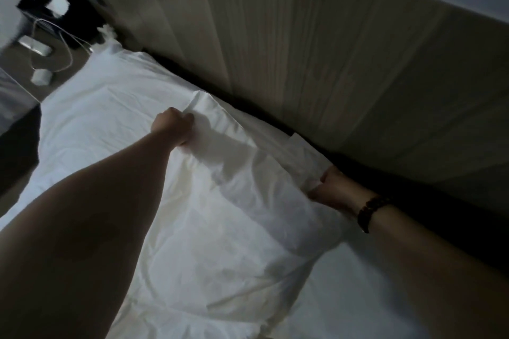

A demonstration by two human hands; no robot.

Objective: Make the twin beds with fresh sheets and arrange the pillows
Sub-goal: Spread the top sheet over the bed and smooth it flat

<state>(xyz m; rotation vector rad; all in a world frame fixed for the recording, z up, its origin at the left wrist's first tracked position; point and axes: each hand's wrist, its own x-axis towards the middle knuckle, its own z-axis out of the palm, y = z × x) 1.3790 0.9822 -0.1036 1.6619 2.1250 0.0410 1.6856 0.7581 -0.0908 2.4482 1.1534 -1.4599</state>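
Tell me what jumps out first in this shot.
Two bare arms reach over a white sheet that fills the middle. The left hand grips a fold at centre, and the right hand holds its edge by the dark gap below the headboard. A dark bracelet circles the right wrist, and white cables trail at upper left.

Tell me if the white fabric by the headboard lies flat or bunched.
Bunched: the white fabric rises in creased folds between the left hand and right hand, which both grip it.
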